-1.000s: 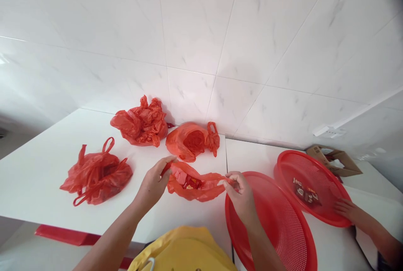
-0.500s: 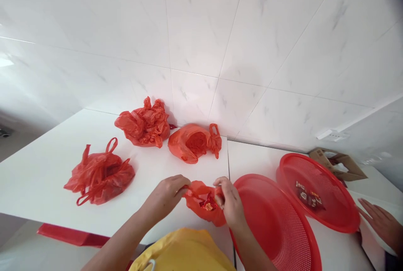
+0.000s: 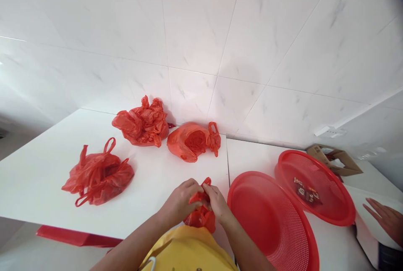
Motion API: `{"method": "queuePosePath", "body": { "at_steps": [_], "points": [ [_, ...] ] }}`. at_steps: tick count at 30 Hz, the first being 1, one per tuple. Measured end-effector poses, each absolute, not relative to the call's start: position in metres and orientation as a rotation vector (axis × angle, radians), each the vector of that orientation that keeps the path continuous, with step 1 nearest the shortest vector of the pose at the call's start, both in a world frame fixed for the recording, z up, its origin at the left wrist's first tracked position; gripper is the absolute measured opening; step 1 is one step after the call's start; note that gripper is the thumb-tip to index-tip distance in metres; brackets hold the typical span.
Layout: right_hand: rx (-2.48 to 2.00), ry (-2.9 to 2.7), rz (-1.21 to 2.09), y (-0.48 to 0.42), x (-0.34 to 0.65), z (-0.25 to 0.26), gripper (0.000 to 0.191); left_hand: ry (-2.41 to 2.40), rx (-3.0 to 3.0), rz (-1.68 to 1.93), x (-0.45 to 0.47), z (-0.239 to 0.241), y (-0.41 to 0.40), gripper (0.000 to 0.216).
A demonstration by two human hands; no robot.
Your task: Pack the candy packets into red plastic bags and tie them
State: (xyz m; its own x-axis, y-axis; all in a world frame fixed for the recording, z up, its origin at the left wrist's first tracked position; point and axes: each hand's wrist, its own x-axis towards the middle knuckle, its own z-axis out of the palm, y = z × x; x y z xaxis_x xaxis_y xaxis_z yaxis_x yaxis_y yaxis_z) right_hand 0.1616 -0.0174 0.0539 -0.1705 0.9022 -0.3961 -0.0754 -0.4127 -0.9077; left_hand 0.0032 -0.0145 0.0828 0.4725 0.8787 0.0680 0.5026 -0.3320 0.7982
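Observation:
Both hands are closed on the gathered top of a small red plastic bag (image 3: 201, 218) just in front of the yellow apron. My left hand (image 3: 185, 197) pinches its left side, and my right hand (image 3: 218, 203) grips the right side. The bag's mouth is bunched together, so its contents are hidden. Right of my right hand stands a red plastic basket (image 3: 255, 212) with a perforated wall. Behind the hands an open-mouthed red plastic bag (image 3: 182, 140) lies on the white table (image 3: 151, 178).
A crumpled red bag (image 3: 141, 124) and a red bag with loop handles (image 3: 99, 174) lie at left. Another red basket (image 3: 333, 195) holds several small dark packets (image 3: 307, 193). A cardboard box (image 3: 341, 161) stands behind it. Another person's hand (image 3: 385, 220) is at far right.
My hands have come together, drawing the small bag's mouth from spread to bunched. The packets that showed inside it are now covered. The other person's hand has shifted slightly away from the basket.

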Motion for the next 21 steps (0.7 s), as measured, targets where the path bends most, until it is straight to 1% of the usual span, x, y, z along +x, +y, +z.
{"method": "queuePosePath", "body": {
  "at_steps": [3,5,9,14,17,18,21],
  "points": [
    [-1.345,-1.005,1.687,-0.015,0.161,0.049,0.043,1.150,1.988,0.577,0.007,0.074,-0.012,0.026],
    [-1.308,-1.053,1.718,-0.013,0.163,0.047,0.045,1.154,1.965,0.573,0.008,0.067,-0.009,0.021],
    [-1.245,-1.053,1.795,-0.010,0.175,0.043,0.050,1.254,1.926,0.565,0.005,0.052,-0.003,0.019],
    [-1.103,-1.041,1.816,-0.011,0.185,0.039,0.048,1.381,1.824,0.654,0.008,0.040,0.001,0.016],
    [-1.119,-1.054,1.801,-0.014,0.186,0.038,0.054,1.428,1.723,0.646,0.010,0.038,0.002,0.014],
    [-1.151,-1.076,1.795,-0.015,0.186,0.038,0.052,1.435,1.705,0.620,0.011,0.038,0.002,0.013],
    [-1.235,-1.214,1.712,-0.016,0.184,0.037,0.028,1.447,1.684,0.550,0.011,0.038,0.000,0.012]
  ]
}}
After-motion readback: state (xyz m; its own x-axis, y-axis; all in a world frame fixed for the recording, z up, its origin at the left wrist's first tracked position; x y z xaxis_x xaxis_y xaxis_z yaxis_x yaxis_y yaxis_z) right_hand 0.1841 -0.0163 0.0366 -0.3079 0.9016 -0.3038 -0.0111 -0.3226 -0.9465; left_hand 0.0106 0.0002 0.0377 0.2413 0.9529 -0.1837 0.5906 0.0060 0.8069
